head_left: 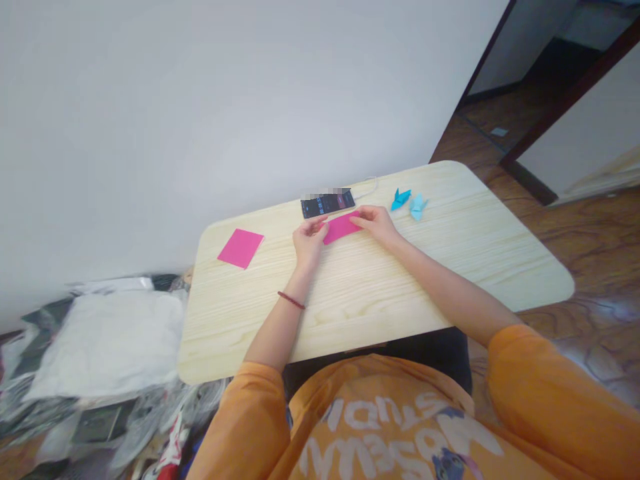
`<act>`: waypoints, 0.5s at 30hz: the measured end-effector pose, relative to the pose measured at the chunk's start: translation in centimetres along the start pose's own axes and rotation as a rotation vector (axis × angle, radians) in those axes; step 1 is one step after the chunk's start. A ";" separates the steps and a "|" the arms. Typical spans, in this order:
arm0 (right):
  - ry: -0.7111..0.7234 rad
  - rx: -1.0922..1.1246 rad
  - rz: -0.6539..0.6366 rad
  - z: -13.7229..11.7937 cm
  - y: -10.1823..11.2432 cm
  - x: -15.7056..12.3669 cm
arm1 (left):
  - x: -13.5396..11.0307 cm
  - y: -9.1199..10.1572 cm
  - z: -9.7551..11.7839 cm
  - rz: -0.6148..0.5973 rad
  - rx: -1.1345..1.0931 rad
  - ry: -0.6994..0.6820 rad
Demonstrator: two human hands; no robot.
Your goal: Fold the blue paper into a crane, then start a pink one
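A bright pink piece of origami paper (341,227), shaped like a rectangle, is held between my two hands just above or on the table; I cannot tell which. My left hand (309,240) pinches its left end, thumb on the near face. At the right end, my right hand (376,223) grips it with the thumb on top. A phone (329,203) lies just beyond the paper. To the right of my right hand are two folded paper figures, one darker blue (401,199) and one light blue (418,207).
A pink square of paper (241,248) lies at the left of the pale wooden table (380,293). A white cable (369,192) runs from the phone. The wall stands behind the table. Bags and a white bundle (113,343) are piled at the left.
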State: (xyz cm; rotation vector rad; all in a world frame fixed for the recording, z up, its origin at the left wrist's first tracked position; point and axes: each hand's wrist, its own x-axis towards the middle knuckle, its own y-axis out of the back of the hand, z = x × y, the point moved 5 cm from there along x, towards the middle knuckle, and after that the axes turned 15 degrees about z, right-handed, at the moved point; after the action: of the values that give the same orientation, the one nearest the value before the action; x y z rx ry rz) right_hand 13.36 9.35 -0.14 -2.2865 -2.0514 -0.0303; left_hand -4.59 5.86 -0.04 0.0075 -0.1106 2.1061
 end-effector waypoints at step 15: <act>0.029 -0.025 0.004 -0.6 -0.1 -0.6 | -0.3 -0.1 1.3 -0.112 0.251 -0.217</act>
State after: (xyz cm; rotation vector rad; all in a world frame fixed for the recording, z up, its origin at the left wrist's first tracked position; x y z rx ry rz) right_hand 13.22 8.75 0.42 -2.2906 -2.0432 -0.0888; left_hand -4.42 5.56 1.26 0.3845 0.0251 1.9896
